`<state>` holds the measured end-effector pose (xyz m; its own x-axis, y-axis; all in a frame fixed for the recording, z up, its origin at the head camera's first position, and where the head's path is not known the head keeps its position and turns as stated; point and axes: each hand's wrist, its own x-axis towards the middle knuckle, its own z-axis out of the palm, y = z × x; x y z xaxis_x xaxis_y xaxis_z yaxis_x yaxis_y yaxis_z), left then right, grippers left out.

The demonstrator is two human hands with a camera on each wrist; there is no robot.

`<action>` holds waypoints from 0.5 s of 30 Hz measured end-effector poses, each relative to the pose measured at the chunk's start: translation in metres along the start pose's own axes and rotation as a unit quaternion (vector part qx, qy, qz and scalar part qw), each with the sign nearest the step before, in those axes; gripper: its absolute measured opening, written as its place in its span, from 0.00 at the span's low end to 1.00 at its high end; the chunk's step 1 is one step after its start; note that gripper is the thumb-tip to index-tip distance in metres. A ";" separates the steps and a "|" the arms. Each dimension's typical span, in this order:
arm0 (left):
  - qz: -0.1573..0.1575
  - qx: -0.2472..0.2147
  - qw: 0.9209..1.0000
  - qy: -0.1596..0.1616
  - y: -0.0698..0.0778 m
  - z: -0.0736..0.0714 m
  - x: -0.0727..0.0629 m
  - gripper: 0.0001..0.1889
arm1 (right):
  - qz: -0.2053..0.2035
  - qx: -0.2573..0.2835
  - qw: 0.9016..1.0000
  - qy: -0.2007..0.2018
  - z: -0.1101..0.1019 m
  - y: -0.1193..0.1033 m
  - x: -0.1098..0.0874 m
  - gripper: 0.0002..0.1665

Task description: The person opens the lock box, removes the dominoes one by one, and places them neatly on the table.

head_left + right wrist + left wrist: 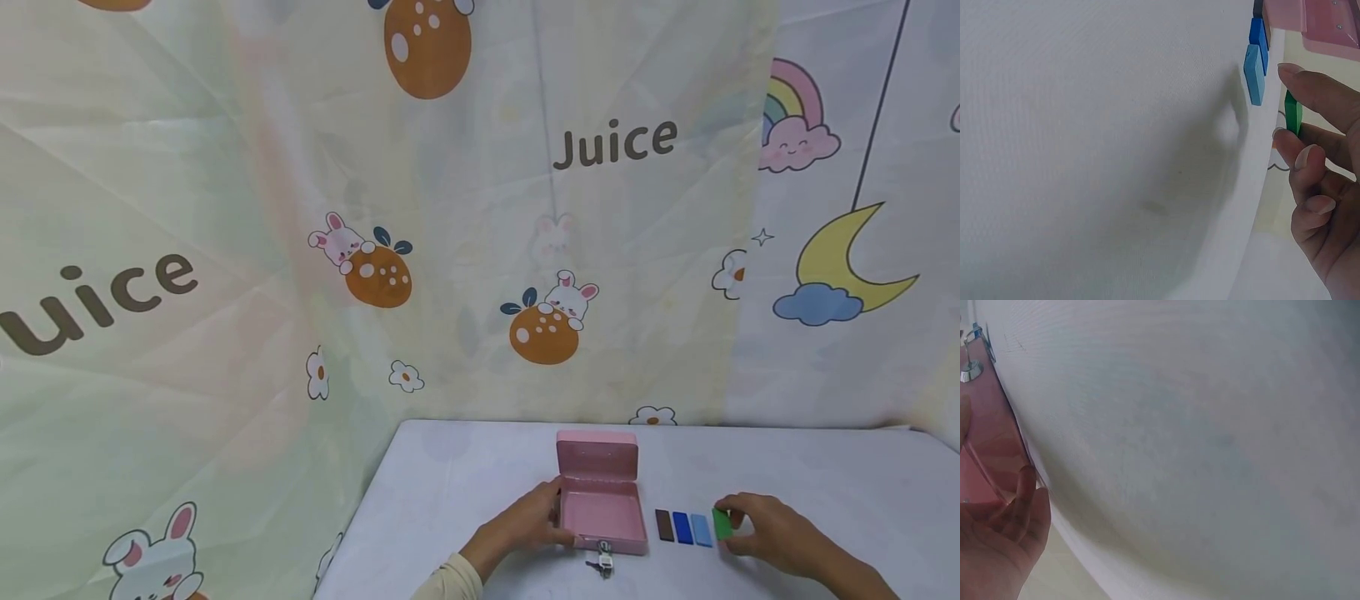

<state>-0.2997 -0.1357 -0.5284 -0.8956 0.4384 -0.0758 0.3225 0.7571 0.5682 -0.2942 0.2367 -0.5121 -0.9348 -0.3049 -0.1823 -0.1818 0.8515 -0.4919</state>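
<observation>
A pink metal box (603,510) stands on the table with its lid (597,460) raised and its inside bare. My left hand (527,518) grips the box's left side, thumb near the front corner; the left wrist view shows its fingers against the pink wall (997,434). A small padlock with keys (604,560) is at the box's front. Right of the box, my right hand (772,532) holds a green block (722,523) between thumb and fingers. Beside it lie a light blue block (701,530), a dark blue block (682,527) and a brown block (664,525) in a row.
A white cloth covers the table (465,467), whose back edge meets a hanging printed curtain (465,208). More curtain (150,400) hangs along the left side.
</observation>
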 end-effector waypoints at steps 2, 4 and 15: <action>-0.005 -0.002 1.000 0.001 0.000 0.000 0.000 0.47 | 0.003 -0.004 1.000 0.000 0.000 0.000 0.000 0.32; -0.010 -0.002 1.000 0.002 0.000 0.001 0.000 0.48 | 0.006 -0.005 1.000 0.001 0.001 0.000 0.000 0.31; -0.017 -0.001 1.000 0.001 0.000 0.001 0.000 0.48 | 0.019 -0.005 1.000 -0.006 0.004 0.003 0.000 0.31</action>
<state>-0.2992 -0.1355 -0.5291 -0.9067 0.4116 -0.0924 0.2917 0.7700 0.5674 -0.2932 0.2375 -0.5167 -0.9371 -0.2779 -0.2114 -0.1494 0.8663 -0.4767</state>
